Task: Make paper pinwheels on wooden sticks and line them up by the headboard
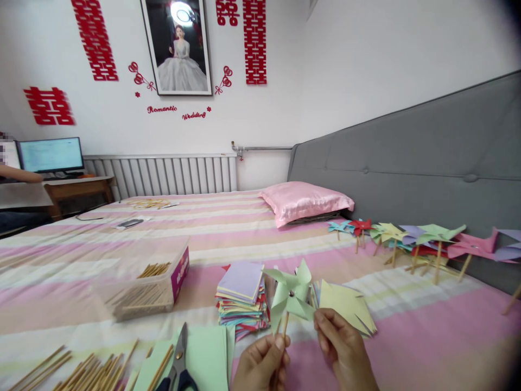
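A pale green paper pinwheel [290,293] on a thin wooden stick stands upright in front of me, with a small pin at its centre. My left hand [262,361] is closed round the stick below the blades. At the pinwheel's right side, my right hand [344,345] has thumb and forefinger pinched at the tip of a blade. Just behind lies a stack of coloured paper squares [243,298], a lilac one on top. To the right, pale yellow squares [345,307] show slits cut in from their corners.
Dark-handled scissors [179,361] rest on green paper sheets [207,353]. Loose wooden sticks [95,372] lie at front left, near a clear plastic box [142,293] of sticks. Finished pinwheels [439,236] line the grey headboard [407,157]. A pink pillow [305,201] lies farther back. Someone's arm [18,174] shows far left.
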`<state>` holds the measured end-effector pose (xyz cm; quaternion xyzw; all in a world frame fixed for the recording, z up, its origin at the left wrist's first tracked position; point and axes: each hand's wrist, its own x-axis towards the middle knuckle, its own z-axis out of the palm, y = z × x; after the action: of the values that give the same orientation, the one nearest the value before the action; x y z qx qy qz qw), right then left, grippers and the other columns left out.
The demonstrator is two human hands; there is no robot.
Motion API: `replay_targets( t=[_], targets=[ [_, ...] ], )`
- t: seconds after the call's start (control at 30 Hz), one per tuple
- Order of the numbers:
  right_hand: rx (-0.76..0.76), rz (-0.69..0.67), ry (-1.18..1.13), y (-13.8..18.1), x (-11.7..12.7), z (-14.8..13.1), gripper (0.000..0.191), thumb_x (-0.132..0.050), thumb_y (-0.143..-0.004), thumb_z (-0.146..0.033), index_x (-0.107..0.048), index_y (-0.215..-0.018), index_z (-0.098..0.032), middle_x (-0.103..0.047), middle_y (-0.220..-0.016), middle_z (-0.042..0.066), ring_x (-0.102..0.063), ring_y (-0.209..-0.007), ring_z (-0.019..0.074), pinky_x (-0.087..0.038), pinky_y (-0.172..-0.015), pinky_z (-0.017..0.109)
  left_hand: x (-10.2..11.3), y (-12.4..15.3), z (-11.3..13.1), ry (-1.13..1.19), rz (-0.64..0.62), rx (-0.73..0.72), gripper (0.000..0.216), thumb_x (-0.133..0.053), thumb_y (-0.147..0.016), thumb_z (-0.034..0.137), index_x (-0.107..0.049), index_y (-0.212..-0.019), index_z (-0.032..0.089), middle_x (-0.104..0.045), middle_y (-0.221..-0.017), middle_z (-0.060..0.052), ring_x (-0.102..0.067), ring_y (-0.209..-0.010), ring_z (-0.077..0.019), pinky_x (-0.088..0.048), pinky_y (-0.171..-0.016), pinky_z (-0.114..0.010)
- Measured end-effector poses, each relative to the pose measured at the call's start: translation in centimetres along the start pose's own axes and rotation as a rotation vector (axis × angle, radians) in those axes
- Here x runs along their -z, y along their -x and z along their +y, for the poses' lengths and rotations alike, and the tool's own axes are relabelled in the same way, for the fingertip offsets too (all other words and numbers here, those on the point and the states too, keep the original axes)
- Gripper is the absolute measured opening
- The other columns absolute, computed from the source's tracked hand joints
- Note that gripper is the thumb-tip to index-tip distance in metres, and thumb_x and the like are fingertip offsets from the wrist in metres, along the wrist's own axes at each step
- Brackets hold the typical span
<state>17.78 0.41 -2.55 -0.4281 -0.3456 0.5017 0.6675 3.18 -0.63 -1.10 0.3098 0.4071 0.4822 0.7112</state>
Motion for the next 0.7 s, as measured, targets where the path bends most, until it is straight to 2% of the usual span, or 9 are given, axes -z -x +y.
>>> replay_targets(
  t=[0.13,0.27,0.43,0.53,0.6,0.7],
  targets=[
    [0.025,0.052,-0.041,0.07,0.02,-0.13,0.031,-0.068,-0.065,-0.044,-0.057,-0.070,-0.016,-0.038,-0.041,-0.008,-0.027,-0.039,0.0038,-0.020,-0.038,0.016,0.18,-0.13,0.05,-0.034,-0.017,0.000,0.040,-0.077,-0.048,0.044,-0.066,-0.066,0.010,-0.054,-0.047,0.003,-0.039,-0.033,-0.0001,-0.025,-0.033,-0.012],
    [0.020,-0.001,-0.114,0.29,-0.23,-0.38,0.030,-0.065,-0.069,-0.045,-0.055,-0.066,-0.017,-0.041,-0.044,-0.007,-0.029,-0.040,0.0040,-0.025,-0.040,0.017,0.41,-0.23,-0.11,-0.033,0.008,0.003,0.043,-0.077,-0.047,0.045,-0.065,-0.067,0.010,-0.054,-0.049,0.004,-0.039,-0.033,0.0001,-0.025,-0.032,-0.012],
    [0.026,0.029,-0.156,0.38,-0.28,-0.61,0.036,-0.060,-0.071,-0.050,-0.063,-0.085,-0.017,-0.045,-0.049,-0.006,-0.034,-0.042,0.0059,-0.027,-0.040,0.018,0.68,-0.32,-0.35,-0.080,0.026,-0.010,0.046,-0.076,-0.046,0.050,-0.064,-0.067,0.010,-0.053,-0.048,0.004,-0.037,-0.032,-0.0004,-0.022,-0.032,-0.013],
    [0.035,0.097,-0.094,0.23,-0.10,-0.63,0.037,-0.064,-0.067,-0.049,-0.065,-0.088,-0.018,-0.061,-0.070,0.000,-0.048,-0.056,0.0111,-0.034,-0.046,0.020,0.70,-0.37,-0.39,-0.113,-0.005,-0.022,0.046,-0.076,-0.045,0.049,-0.064,-0.064,0.010,-0.052,-0.047,0.003,-0.036,-0.032,0.0000,-0.018,-0.033,-0.014],
    [0.026,0.103,-0.078,0.15,-0.01,-0.62,0.038,-0.066,-0.064,-0.048,-0.065,-0.089,-0.019,-0.064,-0.081,0.003,-0.053,-0.069,0.0169,-0.037,-0.050,0.022,0.66,-0.37,-0.44,-0.137,-0.028,-0.020,0.043,-0.077,-0.047,0.047,-0.063,-0.062,0.009,-0.051,-0.047,0.003,-0.035,-0.032,0.0005,-0.016,-0.035,-0.015],
    [0.017,0.095,-0.111,0.11,0.03,-0.61,0.034,-0.065,-0.067,-0.047,-0.064,-0.088,-0.020,-0.062,-0.070,0.001,-0.053,-0.067,0.0173,-0.039,-0.054,0.024,0.60,-0.40,-0.62,-0.162,-0.034,0.000,0.041,-0.077,-0.048,0.045,-0.062,-0.060,0.009,-0.046,-0.044,0.005,-0.030,-0.032,0.0013,-0.013,-0.037,-0.016]
  ],
)
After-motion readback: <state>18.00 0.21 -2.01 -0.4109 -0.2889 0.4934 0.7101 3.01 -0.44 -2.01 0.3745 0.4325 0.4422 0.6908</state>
